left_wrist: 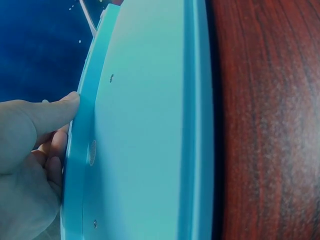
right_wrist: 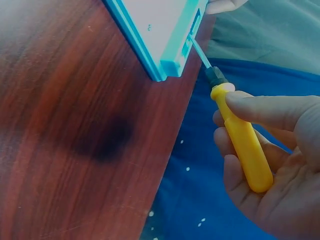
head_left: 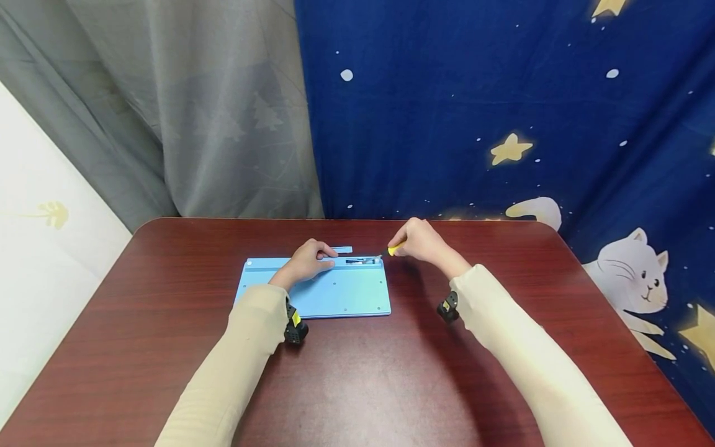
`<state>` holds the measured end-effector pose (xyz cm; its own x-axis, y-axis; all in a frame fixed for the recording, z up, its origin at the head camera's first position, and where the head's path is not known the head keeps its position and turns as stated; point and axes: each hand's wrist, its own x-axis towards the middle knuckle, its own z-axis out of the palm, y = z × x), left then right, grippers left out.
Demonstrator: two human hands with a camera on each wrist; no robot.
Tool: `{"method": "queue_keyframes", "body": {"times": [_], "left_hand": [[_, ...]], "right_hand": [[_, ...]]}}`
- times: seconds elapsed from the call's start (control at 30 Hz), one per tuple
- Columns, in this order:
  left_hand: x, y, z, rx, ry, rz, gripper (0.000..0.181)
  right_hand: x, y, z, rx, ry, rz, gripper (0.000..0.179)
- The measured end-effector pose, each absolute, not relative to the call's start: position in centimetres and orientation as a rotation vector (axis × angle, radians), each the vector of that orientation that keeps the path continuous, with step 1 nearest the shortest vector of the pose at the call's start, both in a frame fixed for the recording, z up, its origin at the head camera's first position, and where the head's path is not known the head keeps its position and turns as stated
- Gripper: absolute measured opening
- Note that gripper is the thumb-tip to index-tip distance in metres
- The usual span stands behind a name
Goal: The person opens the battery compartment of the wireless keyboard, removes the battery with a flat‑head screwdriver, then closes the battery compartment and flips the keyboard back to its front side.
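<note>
A light blue keyboard lies with its screwed underside up. In its raised far edge is an uncovered battery compartment, with what look like batteries inside. My left hand holds that edge left of the compartment; in the left wrist view, the thumb is at the edge and the other fingers curl behind it. Between thumb and fingers, my right hand grips a screwdriver with a yellow handle. Its thin shaft reaches into the compartment's right end. The tip's exact contact is hidden.
A small blue strip, apparently the compartment's cover, lies just beyond the keyboard near my left fingers. Everything rests on a dark red wooden table. Behind its far edge hang a grey curtain and a blue starry one.
</note>
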<state>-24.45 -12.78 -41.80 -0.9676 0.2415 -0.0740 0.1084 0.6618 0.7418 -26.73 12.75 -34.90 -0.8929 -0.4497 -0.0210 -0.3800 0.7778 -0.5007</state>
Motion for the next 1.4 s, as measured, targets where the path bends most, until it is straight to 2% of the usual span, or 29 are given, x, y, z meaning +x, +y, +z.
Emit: {"method": "queue_keyframes", "body": {"times": [0.57,1.4], "left_hand": [[-24.2,-12.8,-41.6,0.302,2.713,1.198,0.016],[-24.3,-12.7,-41.5,0.288,2.707,1.193,0.017]], "right_hand": [[-27.3,11.0,-33.0,-0.768,2.825,-0.545,0.015],[-27.5,9.4,-31.3,-0.730,2.775,-0.363,0.015]]}}
